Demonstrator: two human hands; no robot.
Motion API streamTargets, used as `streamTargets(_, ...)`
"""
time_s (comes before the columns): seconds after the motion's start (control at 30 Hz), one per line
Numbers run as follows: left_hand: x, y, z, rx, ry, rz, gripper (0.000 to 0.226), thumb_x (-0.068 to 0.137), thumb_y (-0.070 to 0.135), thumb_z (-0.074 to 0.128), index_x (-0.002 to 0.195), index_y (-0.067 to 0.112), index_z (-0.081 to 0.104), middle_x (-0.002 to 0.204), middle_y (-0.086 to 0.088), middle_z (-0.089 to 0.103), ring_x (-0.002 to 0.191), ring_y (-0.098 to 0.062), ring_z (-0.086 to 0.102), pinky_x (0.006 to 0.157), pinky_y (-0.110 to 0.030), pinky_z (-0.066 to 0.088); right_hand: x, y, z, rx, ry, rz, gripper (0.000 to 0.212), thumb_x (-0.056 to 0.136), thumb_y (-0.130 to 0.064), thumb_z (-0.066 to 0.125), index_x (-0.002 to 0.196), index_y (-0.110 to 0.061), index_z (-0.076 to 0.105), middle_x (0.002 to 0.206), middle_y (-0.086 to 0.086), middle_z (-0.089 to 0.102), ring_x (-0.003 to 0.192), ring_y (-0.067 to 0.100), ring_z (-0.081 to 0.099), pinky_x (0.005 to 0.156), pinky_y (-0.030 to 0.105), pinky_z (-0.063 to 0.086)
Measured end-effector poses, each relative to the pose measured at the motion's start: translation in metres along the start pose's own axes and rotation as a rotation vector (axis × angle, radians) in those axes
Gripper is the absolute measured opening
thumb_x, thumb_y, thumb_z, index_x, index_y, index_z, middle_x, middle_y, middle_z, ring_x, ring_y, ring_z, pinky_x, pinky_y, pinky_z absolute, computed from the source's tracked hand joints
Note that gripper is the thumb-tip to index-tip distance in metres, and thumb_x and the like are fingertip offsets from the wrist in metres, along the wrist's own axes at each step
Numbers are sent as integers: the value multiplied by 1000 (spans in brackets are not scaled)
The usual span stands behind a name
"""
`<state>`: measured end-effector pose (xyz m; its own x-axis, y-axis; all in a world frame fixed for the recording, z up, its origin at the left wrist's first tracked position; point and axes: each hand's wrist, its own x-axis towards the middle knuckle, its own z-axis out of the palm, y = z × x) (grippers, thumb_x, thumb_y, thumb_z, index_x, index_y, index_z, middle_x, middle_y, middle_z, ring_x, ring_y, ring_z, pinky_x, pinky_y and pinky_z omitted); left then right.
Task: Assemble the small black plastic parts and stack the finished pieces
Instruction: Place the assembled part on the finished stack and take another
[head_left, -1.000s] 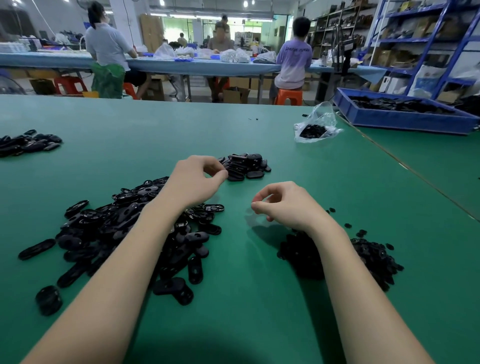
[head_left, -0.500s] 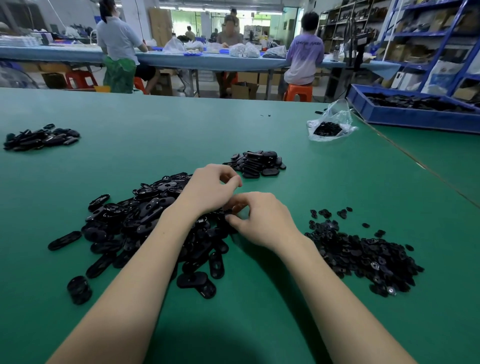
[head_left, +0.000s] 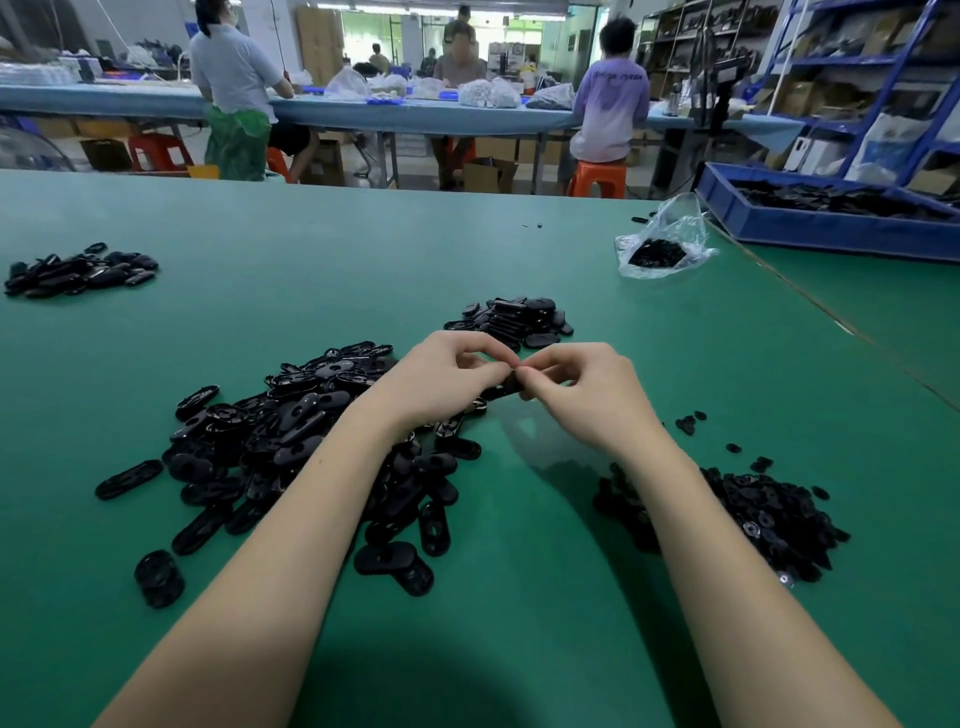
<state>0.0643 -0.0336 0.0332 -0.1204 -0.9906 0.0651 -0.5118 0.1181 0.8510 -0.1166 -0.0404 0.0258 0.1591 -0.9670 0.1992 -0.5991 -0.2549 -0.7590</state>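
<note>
My left hand (head_left: 441, 379) and my right hand (head_left: 582, 395) meet above the green table (head_left: 519, 597), fingertips together, both pinching one black oval part (head_left: 501, 388) held between them. Most of that part is hidden by my fingers. Under my left forearm spreads a big heap of black oval parts (head_left: 291, 441). A heap of small black round parts (head_left: 763, 514) lies by my right forearm. Just beyond my hands sits a small stack of finished pieces (head_left: 514, 319).
Another pile of black ovals (head_left: 78, 273) lies far left. A clear plastic bag (head_left: 662, 244) of small parts sits far right, beside a blue tray (head_left: 831, 223) of black parts. People work at a long table (head_left: 363, 111) behind.
My right hand left the small-parts heap, went to the oval heap, and now both hands have lifted together holding an oval part between the fingertips.
</note>
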Motion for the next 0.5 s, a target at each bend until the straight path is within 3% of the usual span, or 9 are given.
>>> streamTargets(0.07, 1, -1, 6, -53, -30, 7, 18, 93, 19, 62, 95, 31, 75, 91, -8, 75, 74, -11, 59, 75, -33, 54, -1, 2, -9, 27, -74, 36, 10, 93, -35, 69, 87, -33, 77, 73, -18, 75, 57, -7, 57, 55, 11, 41)
streamTargets(0.13, 2, -3, 13, -61, -27, -4, 18, 92, 17, 63, 97, 30, 75, 85, 0, 76, 75, -13, 64, 80, -37, 58, -2, 3, -21, -45, -151, 76, 9, 92, -36, 68, 87, -33, 76, 74, -18, 75, 54, -8, 55, 61, 18, 44)
streamTargets(0.3, 4, -4, 24, -155, 15, -61, 20, 94, 11, 62, 100, 24, 75, 75, 7, 68, 66, -14, 65, 90, -42, 60, -4, 1, -52, -580, -345, 195, 3, 77, -40, 77, 74, -38, 76, 87, -15, 75, 90, 11, 69, 84, 31, 58)
streamTargets(0.4, 4, -5, 27, -210, 38, -102, 23, 95, 6, 58, 103, 19, 75, 65, 7, 55, 64, -11, 63, 90, -41, 60, -7, -6, -56, -637, -459, 231, 7, 74, -34, 80, 72, -40, 78, 89, -14, 76, 93, 12, 70, 85, 34, 60)
streamTargets(0.5, 2, -4, 28, -251, 45, -126, 20, 96, 4, 57, 103, 14, 73, 54, 15, 52, 57, -6, 63, 81, -30, 61, -8, -12, -59, -645, -541, 227, 16, 77, -23, 79, 79, -39, 79, 92, -15, 76, 94, 10, 70, 89, 31, 58)
